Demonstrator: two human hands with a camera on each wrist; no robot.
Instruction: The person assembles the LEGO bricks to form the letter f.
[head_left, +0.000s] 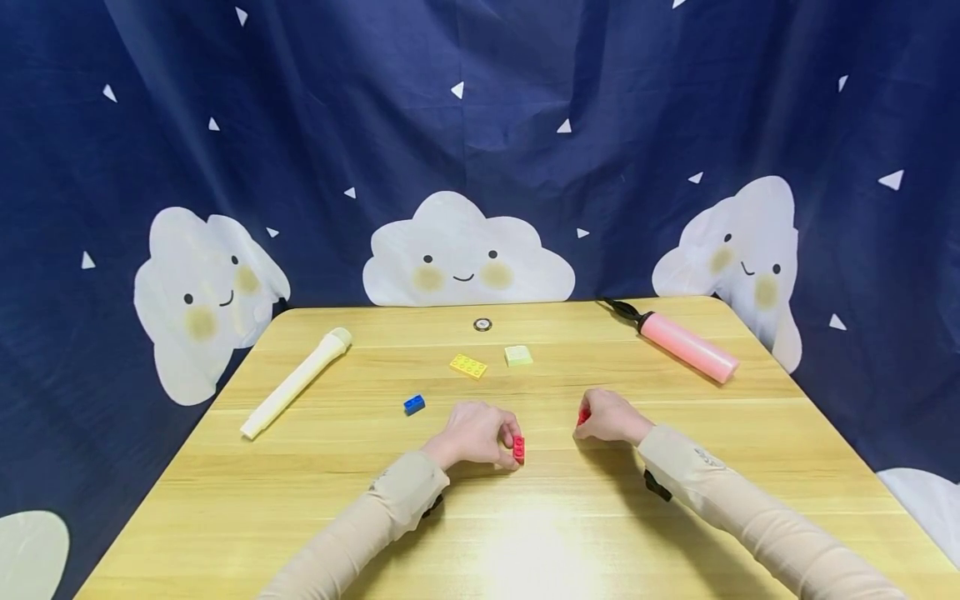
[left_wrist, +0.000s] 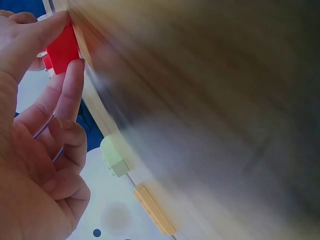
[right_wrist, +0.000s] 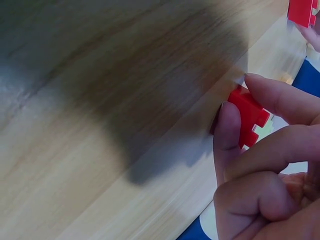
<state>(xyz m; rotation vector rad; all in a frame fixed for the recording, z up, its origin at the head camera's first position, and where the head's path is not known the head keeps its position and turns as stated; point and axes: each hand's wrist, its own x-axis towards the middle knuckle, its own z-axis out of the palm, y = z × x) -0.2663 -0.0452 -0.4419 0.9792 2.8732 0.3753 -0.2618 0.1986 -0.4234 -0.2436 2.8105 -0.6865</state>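
My left hand [head_left: 477,432] pinches a red toy brick [head_left: 518,450] between thumb and fingers, close over the wooden table. In the left wrist view that red brick [left_wrist: 63,50] sits between the thumb tip and the fingertips. To the right, my right hand [head_left: 609,416] pinches a second red brick [head_left: 582,416], mostly hidden by the fingers in the head view. Studs show on this brick [right_wrist: 247,114] in the right wrist view. A gap of bare tabletop separates the two hands. A small blue brick [head_left: 414,405] lies left of my left hand.
Beyond the hands lie a flat yellow studded brick [head_left: 468,366] and a pale green brick [head_left: 518,356]. A small round disc [head_left: 482,324] is near the table's [head_left: 555,517] back edge. A cream microphone-shaped stick [head_left: 296,385] lies left, a pink hand pump [head_left: 688,346] right.
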